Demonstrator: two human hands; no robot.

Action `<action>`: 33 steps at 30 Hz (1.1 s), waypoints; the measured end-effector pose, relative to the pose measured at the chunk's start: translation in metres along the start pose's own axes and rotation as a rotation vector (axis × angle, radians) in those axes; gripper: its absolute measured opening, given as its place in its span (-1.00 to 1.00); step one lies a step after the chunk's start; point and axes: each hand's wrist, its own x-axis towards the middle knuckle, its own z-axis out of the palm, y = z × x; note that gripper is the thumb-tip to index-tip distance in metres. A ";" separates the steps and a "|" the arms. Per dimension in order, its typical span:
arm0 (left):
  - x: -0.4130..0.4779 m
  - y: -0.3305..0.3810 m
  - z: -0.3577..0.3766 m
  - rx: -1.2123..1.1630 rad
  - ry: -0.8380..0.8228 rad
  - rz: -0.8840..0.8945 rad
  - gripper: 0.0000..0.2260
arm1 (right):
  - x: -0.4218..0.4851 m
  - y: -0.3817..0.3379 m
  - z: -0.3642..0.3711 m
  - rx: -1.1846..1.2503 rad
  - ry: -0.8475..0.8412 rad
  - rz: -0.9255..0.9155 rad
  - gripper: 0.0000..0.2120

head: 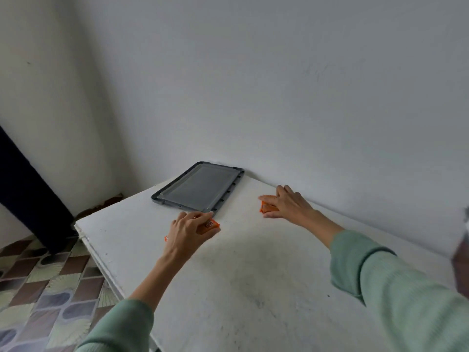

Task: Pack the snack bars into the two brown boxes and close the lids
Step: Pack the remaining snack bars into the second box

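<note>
My left hand (189, 231) grips an orange-wrapped snack bar (209, 226) on the white table (253, 275), just in front of the grey tray. Only the bar's two ends show past my fingers. My right hand (286, 203) lies over a second orange snack bar (266, 207) near the wall, with fingers and thumb curled round it. No brown box is in view.
A flat grey tray (200, 186) lies at the table's far end against the white wall. The table's left edge drops to a patterned tiled floor (38, 288). A dark slanted object (25, 194) stands at the left. A blurred object (462, 255) sits at the right edge.
</note>
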 end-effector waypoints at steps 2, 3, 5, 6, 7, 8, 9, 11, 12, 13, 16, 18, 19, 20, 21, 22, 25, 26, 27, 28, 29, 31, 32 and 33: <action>0.001 0.032 -0.009 -0.042 0.034 0.049 -0.43 | -0.027 0.001 -0.031 0.013 0.073 -0.003 -0.46; -0.002 0.055 -0.013 -0.067 0.056 0.094 -0.46 | -0.049 0.005 -0.047 0.022 0.103 0.006 -0.45; -0.013 0.102 -0.024 -0.106 0.075 0.190 -0.46 | -0.096 0.013 -0.074 0.037 0.165 0.026 -0.45; -0.021 0.127 -0.029 -0.123 0.082 0.246 -0.46 | -0.123 0.017 -0.086 0.034 0.197 0.043 -0.44; -0.030 0.151 -0.033 -0.145 0.091 0.297 -0.47 | -0.149 0.021 -0.096 0.028 0.225 0.060 -0.44; -0.040 0.176 -0.037 -0.177 0.095 0.339 -0.49 | -0.176 0.025 -0.104 0.022 0.251 0.080 -0.43; -0.051 0.199 -0.040 -0.216 0.094 0.375 -0.52 | -0.203 0.028 -0.111 0.016 0.275 0.102 -0.42; -0.075 0.243 -0.043 -0.281 0.086 0.462 -0.54 | -0.257 0.034 -0.120 0.018 0.315 0.151 -0.41; -0.088 0.265 -0.043 -0.304 0.076 0.514 -0.55 | -0.285 0.037 -0.121 0.025 0.331 0.178 -0.41; -0.101 0.285 -0.042 -0.327 0.061 0.570 -0.55 | -0.313 0.039 -0.121 0.035 0.344 0.207 -0.42; -0.134 0.335 -0.037 -0.367 -0.024 0.756 -0.51 | -0.397 0.044 -0.114 0.083 0.355 0.298 -0.43; -0.153 0.361 -0.030 -0.361 -0.077 0.881 -0.48 | -0.447 0.048 -0.104 0.110 0.346 0.369 -0.43; -0.163 0.373 -0.027 -0.360 -0.120 0.914 -0.47 | -0.469 0.050 -0.098 0.119 0.333 0.402 -0.42; -0.172 0.384 -0.023 -0.358 -0.181 0.927 -0.45 | -0.488 0.051 -0.092 0.129 0.314 0.436 -0.41; -0.181 0.394 -0.020 -0.351 -0.252 0.936 -0.43 | -0.505 0.051 -0.085 0.139 0.290 0.467 -0.39; -0.190 0.403 -0.016 -0.327 -0.324 0.952 -0.40 | -0.519 0.051 -0.078 0.148 0.265 0.494 -0.38; -0.212 0.423 0.000 -0.201 -0.475 1.081 -0.35 | -0.552 0.046 -0.060 0.193 0.212 0.568 -0.33; -0.218 0.426 0.005 -0.173 -0.520 1.121 -0.35 | -0.560 0.044 -0.055 0.206 0.192 0.594 -0.32; -0.223 0.429 0.009 -0.146 -0.567 1.143 -0.36 | -0.566 0.042 -0.050 0.202 0.164 0.613 -0.31; -0.226 0.431 0.012 -0.124 -0.591 1.166 -0.38 | -0.571 0.040 -0.045 0.181 0.132 0.624 -0.29; -0.229 0.434 0.014 -0.115 -0.590 1.192 -0.39 | -0.574 0.038 -0.042 0.148 0.101 0.625 -0.27; -0.231 0.437 0.016 -0.126 -0.560 1.236 -0.41 | -0.577 0.038 -0.040 0.089 0.073 0.613 -0.25; -0.232 0.438 0.016 -0.116 -0.554 1.254 -0.42 | -0.578 0.038 -0.040 0.068 0.072 0.608 -0.26; -0.233 0.438 0.016 -0.092 -0.547 1.275 -0.42 | -0.578 0.037 -0.040 0.051 0.072 0.605 -0.27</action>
